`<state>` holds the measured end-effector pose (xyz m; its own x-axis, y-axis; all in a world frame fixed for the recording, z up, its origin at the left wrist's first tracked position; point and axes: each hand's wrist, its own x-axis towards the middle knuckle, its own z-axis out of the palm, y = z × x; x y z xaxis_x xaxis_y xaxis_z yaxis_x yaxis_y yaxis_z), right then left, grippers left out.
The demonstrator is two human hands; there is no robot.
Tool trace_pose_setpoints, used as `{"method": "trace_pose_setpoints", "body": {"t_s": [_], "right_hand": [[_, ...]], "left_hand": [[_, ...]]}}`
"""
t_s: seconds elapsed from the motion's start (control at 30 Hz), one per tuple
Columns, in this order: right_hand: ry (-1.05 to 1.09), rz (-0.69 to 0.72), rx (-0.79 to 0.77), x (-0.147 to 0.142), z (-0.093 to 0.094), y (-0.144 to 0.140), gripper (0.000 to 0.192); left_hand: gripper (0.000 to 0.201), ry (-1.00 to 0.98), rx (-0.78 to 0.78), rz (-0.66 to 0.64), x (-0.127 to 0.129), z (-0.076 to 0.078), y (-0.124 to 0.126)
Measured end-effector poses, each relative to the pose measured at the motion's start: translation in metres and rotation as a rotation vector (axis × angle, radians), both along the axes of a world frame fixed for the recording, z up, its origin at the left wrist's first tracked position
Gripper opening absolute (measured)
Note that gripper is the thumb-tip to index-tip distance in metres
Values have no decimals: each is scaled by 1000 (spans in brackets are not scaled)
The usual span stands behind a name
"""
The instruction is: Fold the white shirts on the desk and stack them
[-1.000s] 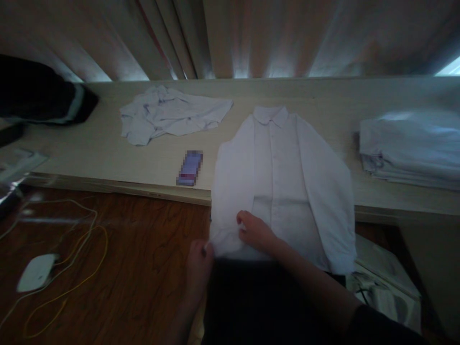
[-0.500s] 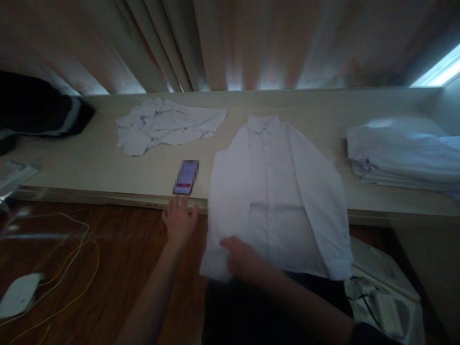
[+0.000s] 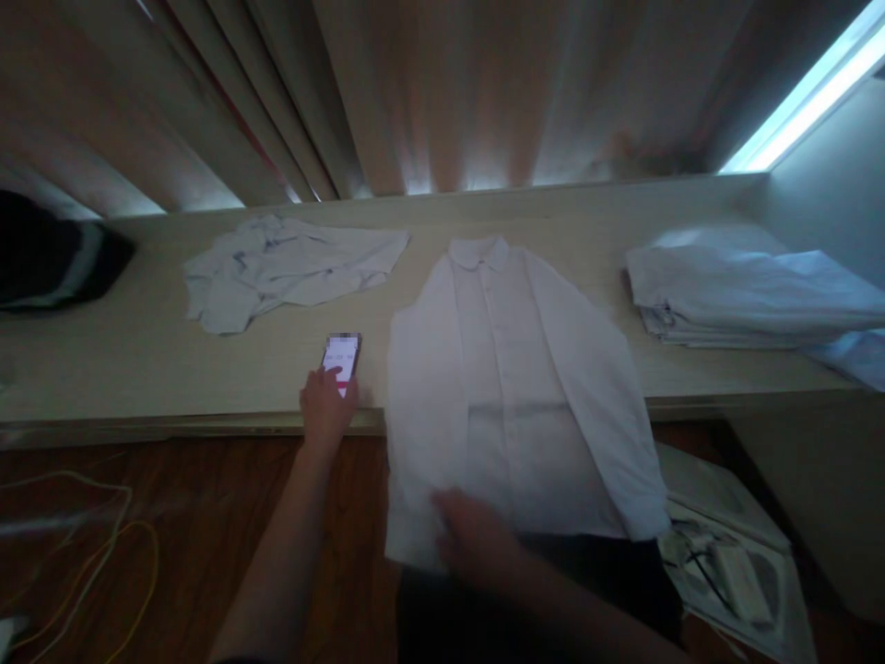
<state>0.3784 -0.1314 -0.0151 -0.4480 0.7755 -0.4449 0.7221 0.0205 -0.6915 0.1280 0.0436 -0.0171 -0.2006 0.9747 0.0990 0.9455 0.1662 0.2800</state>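
A white long-sleeved shirt lies buttoned front up, collar away from me, its lower part overhanging the counter's front edge. To its left is a phone with a lit screen, flat on the counter. My left hand is over the phone's near end, a finger on the screen and the thumb at the right side; its fingers are apart and it does not lift the phone. My right hand is at the shirt's lower left, by the sleeve end and hem. It is blurred, so its grip is unclear.
A crumpled white garment lies on the counter at back left. Folded white clothes are stacked at right, a black item at far left. Cables run over the floor. A white box-like object stands below right.
My left hand has moved forward from the counter's edge onto the phone, and the screen's display has changed. My right hand stays by the shirt's lower left. The view has shifted.
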Motion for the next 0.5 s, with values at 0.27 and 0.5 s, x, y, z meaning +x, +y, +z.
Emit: {"method": "trace_pose_setpoints", "body": {"t_s": [0.27, 0.5], "right_hand": [[57, -293, 84, 3, -19, -3, 4], [174, -367, 138, 10, -21, 2, 5]], "left_hand": [[39, -349, -179, -102, 4, -24, -189], [42, -367, -270, -68, 35, -37, -234]]}}
